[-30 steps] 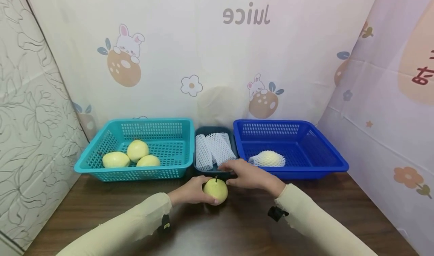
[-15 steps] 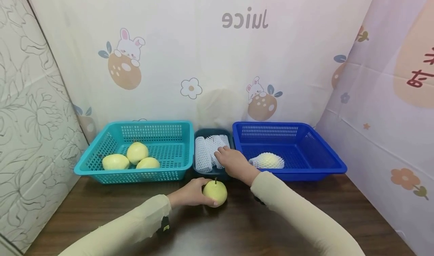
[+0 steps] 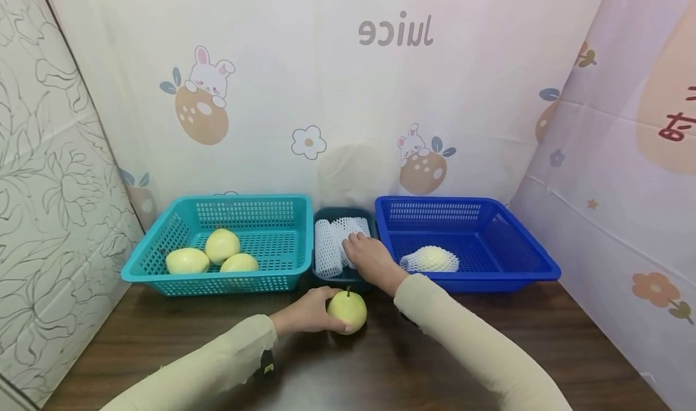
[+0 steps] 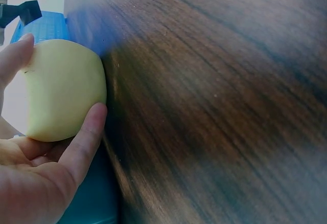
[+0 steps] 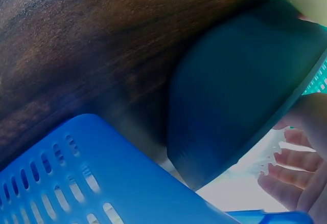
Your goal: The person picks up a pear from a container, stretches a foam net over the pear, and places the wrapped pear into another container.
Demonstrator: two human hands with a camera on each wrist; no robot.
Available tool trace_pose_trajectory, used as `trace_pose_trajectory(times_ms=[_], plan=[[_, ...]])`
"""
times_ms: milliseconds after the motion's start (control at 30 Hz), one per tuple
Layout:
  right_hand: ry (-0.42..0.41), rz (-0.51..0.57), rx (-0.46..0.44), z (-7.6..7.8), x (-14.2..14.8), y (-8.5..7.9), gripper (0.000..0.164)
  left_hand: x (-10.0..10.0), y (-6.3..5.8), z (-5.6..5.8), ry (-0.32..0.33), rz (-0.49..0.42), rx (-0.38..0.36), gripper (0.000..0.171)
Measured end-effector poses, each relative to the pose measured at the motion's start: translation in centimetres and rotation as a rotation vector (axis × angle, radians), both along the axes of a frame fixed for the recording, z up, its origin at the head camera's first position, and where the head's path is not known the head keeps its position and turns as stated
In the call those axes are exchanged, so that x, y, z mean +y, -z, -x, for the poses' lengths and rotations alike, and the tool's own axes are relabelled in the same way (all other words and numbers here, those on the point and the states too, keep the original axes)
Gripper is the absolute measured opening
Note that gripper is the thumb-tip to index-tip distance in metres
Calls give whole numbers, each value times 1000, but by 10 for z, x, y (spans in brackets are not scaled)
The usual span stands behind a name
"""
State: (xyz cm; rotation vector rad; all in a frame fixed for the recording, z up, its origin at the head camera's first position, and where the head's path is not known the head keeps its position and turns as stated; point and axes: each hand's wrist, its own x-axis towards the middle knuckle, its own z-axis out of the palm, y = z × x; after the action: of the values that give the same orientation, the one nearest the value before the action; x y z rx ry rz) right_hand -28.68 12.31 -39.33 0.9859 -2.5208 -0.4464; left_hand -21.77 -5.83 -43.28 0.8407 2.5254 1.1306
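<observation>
My left hand (image 3: 309, 312) grips a pale yellow-green pear (image 3: 348, 312) with its stem up, at the table's middle; the left wrist view shows fingers and thumb around the pear (image 4: 64, 91). My right hand (image 3: 374, 261) reaches into a small dark teal basket (image 3: 342, 210), pinching a white foam net sleeve (image 3: 352, 225) with curled fingers. Another foam net sleeve (image 3: 327, 251) lies left of it. The right wrist view has the right hand (image 5: 301, 168) beyond the basket's rim, at the white netting; its grip is partly hidden.
At left stands a turquoise basket (image 3: 274, 200) holding three bare pears (image 3: 222, 246). A blue basket (image 3: 467, 202) at right holds one pear in a foam net sleeve (image 3: 432, 258). A printed cloth backdrop (image 3: 261, 84) rises behind the brown wooden table (image 3: 348, 375).
My right hand has left the pear's side and moved up and slightly left into the small basket, onto a foam net sleeve. The left hand and pear stay in place.
</observation>
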Motion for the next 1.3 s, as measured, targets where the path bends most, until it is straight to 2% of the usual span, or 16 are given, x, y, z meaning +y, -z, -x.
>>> trace_pose_trajectory(times_ms=[267,433,600,733,900,1000,1300], plan=[[-65,114,84,2,5,-4,7,0,3,1,-5,-3,17,64],[-93,242,160,4,8,-14,3,0,3,-1,-9,-6,8,62],[-73,389,170,4,13,-30,4,-1,2,-3,-7,-3,-5,61],[-27,525,97,5,17,-42,6,0,2,-3,-10,1,-15,61],[37,708,-86,-3,22,-61,13,1,1,-3,-11,5,-13,62],[44,806,-173,-11,25,-74,14,0,1,-3,-8,1,-12,62],[65,917,-322,-37,34,-108,16,-2,0,1,-3,6,-18,63]])
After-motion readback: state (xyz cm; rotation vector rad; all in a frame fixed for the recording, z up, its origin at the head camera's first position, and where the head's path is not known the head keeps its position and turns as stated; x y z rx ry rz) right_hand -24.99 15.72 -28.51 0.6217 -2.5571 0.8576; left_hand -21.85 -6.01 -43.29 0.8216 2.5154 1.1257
